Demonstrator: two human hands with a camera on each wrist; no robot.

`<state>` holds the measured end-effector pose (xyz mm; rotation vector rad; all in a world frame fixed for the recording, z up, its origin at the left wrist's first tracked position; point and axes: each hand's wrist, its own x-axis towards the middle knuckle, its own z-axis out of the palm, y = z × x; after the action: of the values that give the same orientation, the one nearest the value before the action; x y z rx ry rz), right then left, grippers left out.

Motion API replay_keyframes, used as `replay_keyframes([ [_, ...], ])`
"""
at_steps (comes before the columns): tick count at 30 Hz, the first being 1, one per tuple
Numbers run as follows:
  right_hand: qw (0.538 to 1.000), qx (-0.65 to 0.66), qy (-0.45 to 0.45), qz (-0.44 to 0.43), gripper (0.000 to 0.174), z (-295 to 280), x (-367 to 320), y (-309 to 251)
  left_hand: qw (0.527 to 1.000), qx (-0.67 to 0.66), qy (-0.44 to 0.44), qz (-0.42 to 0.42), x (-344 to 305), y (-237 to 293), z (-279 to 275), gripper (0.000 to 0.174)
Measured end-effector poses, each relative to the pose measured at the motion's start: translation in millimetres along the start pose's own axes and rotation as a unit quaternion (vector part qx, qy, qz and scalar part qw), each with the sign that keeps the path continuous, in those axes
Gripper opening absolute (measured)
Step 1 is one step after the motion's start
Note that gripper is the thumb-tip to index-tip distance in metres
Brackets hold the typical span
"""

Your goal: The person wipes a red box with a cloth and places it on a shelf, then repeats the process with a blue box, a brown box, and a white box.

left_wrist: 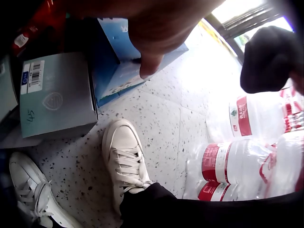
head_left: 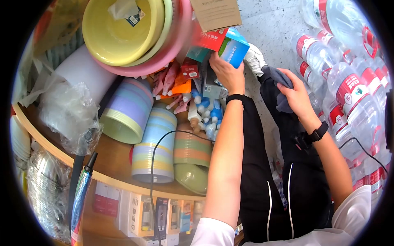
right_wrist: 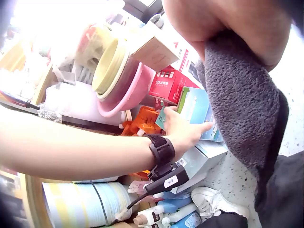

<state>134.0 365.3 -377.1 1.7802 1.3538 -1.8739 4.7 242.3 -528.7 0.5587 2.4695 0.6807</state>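
Note:
My left hand (head_left: 228, 74) grips a blue box (head_left: 237, 46) with a green picture on its side, thumb and fingers on opposite sides. In the left wrist view, the thumb lies along the face of the box (left_wrist: 114, 71). A red box (head_left: 210, 39) sits right beside it, and a grey-green carton (left_wrist: 59, 97) stands just below on the floor side. My right hand (head_left: 298, 98) holds a bunched dark grey cloth (head_left: 280, 84) over my knee. Seen from the right wrist, the fleecy cloth (right_wrist: 242, 95) hangs down from the fingers.
Stacked yellow and pink basins (head_left: 123, 57) stand at upper left. Striped buckets (head_left: 154, 143) lie on a wooden shelf (head_left: 111, 180), near several small bottles (head_left: 209, 110). Large water bottles (head_left: 353, 90) fill the right side. An open cardboard box (head_left: 216, 14) overhangs the red box.

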Motion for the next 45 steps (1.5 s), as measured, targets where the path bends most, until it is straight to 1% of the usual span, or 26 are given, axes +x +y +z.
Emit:
replay_keyframes([
  [2, 1.0, 0.009, -0.003, -0.008, 0.04, 1, -1, 4, 0.999, 0.02, 0.027, -0.017, -6, 10, -13, 0.102],
  [3, 1.0, 0.001, 0.002, -0.021, 0.04, 2, -2, 7, 0.999, 0.027, 0.043, -0.014, -9, 13, -19, 0.096],
  [4, 0.999, -0.007, 0.006, -0.035, 0.04, 1, -3, 7, 0.998, 0.03, 0.045, -0.012, -14, 15, -26, 0.096],
  [6, 0.999, -0.017, 0.002, -0.03, 0.04, 0, -6, 4, 0.998, 0.0, 0.065, -0.004, -23, 16, -42, 0.085],
  [8, 0.999, -0.027, -0.007, -0.023, 0.04, 2, -9, 1, 0.997, -0.013, 0.08, 0.001, -31, 18, -71, 0.061],
  [10, 0.999, -0.031, -0.012, -0.041, 0.04, 2, -9, 1, 0.995, 0.004, 0.096, 0.015, -31, 6, -97, 0.057],
  [11, 0.998, -0.032, -0.009, -0.048, 0.039, 3, -8, 1, 0.995, 0.015, 0.098, -0.009, -27, -1, -107, 0.056],
  [14, 0.998, -0.039, -0.012, -0.047, 0.039, 4, -1, 3, 0.992, 0.068, 0.072, -0.082, -9, -44, -117, 0.063],
  [15, 0.998, -0.041, -0.013, -0.045, 0.039, 3, 2, 3, 0.992, 0.068, 0.071, -0.085, 1, -62, -114, 0.063],
  [17, 0.998, -0.015, -0.027, -0.056, 0.039, 3, 7, 0, 0.993, -0.005, 0.031, -0.116, 21, -99, -103, 0.074],
  [18, 0.998, -0.018, -0.025, -0.058, 0.039, 3, 11, -1, 0.993, -0.009, 0.031, -0.115, 28, -106, -98, 0.074],
  [20, 0.998, -0.045, -0.01, -0.044, 0.039, 2, 13, -3, 0.99, 0.081, 0.007, -0.119, 32, -119, -83, 0.087],
  [21, 0.998, -0.051, -0.008, -0.044, 0.039, 0, 18, -2, 0.985, 0.113, -0.002, -0.133, 35, -121, -77, 0.098],
  [26, 0.999, -0.044, -0.004, -0.014, 0.04, -9, 26, 18, 0.978, 0.134, -0.006, -0.159, 35, -150, -48, 0.097],
  [28, 0.999, -0.039, 0.003, -0.022, 0.04, -6, 25, 23, 0.98, 0.134, -0.016, -0.144, 37, -156, -43, 0.086],
  [29, 0.998, -0.062, 0.01, -0.031, 0.04, -4, 28, 28, 0.981, 0.13, -0.015, -0.142, 42, -158, -42, 0.086],
  [31, 0.994, -0.094, 0.025, -0.056, 0.04, 0, 30, 34, 0.974, 0.132, -0.037, -0.178, 47, -148, -48, 0.072],
  [32, 0.994, -0.095, 0.023, -0.052, 0.04, -1, 28, 35, 0.973, 0.134, -0.04, -0.181, 44, -145, -51, 0.072],
  [34, 0.995, -0.078, -0.001, -0.06, 0.04, 6, 26, 27, 0.983, 0.113, -0.028, -0.144, 45, -145, -64, 0.065],
  [36, 0.997, -0.047, 0.002, -0.054, 0.04, 10, 10, 25, 0.986, 0.092, -0.013, -0.138, 26, -136, -74, 0.065],
  [38, 0.995, -0.086, -0.002, -0.048, 0.039, 16, 5, 20, 0.992, 0.008, 0.006, -0.124, 22, -132, -88, 0.063],
  [39, 0.994, -0.073, -0.001, -0.082, 0.04, 21, -1, 17, 0.993, 0.021, 0.026, -0.115, 15, -129, -95, 0.066],
  [40, 0.993, -0.072, -0.003, -0.092, 0.04, 26, -3, 9, 0.993, -0.004, 0.036, -0.115, 12, -119, -107, 0.067],
  [42, 0.997, -0.056, -0.012, -0.054, 0.04, 29, -21, -1, 0.994, 0.028, 0.065, -0.088, -5, -94, -124, 0.066],
  [43, 0.998, -0.037, -0.029, -0.048, 0.041, 30, -28, -4, 0.993, 0.031, 0.071, -0.087, -16, -87, -134, 0.066],
  [45, 0.997, -0.048, -0.022, -0.05, 0.041, 37, -46, -14, 0.993, 0.041, 0.08, -0.079, -32, -73, -156, 0.065],
])
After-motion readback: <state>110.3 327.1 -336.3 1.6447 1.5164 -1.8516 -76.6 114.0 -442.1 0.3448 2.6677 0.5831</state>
